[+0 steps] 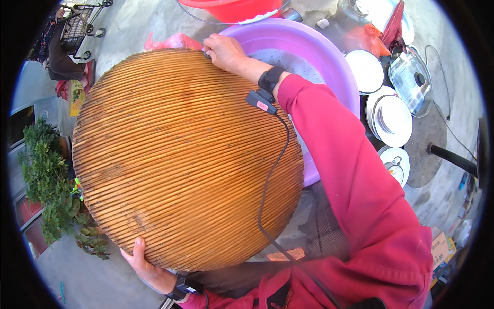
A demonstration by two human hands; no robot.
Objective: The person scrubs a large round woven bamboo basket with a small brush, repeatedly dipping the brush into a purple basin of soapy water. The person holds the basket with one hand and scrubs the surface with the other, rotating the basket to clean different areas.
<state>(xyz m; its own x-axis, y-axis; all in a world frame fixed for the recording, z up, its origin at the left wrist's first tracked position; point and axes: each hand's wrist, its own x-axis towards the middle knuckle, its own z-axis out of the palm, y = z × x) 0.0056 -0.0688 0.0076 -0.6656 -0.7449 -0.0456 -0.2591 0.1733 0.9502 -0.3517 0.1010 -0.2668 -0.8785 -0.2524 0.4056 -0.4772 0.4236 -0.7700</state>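
Note:
A large round mat of thin wooden or bamboo slats (pixel 181 162) is tilted in front of me, its ridged face towards me. My left hand (pixel 144 264) grips its lower left edge, thumb on the face and fingers hidden behind. At the top rim, my right hand (pixel 227 54) has its fingers curled against the edge. A small greyish bit shows under those fingertips; what it is cannot be told. Behind the mat's right side stands a purple plastic basin (pixel 339 73) holding sudsy water (pixel 285 61), partly covered by the mat and my right arm.
A red bucket (pixel 231 9) stands beyond the basin. Stacked white plates (pixel 397 127), another plate (pixel 364 71) and a glass lid (pixel 411 83) lie at right. Leafy plants (pixel 46 185) are at left. A person's leg (pixel 63 54) and a wheeled cart (pixel 79 29) appear upper left.

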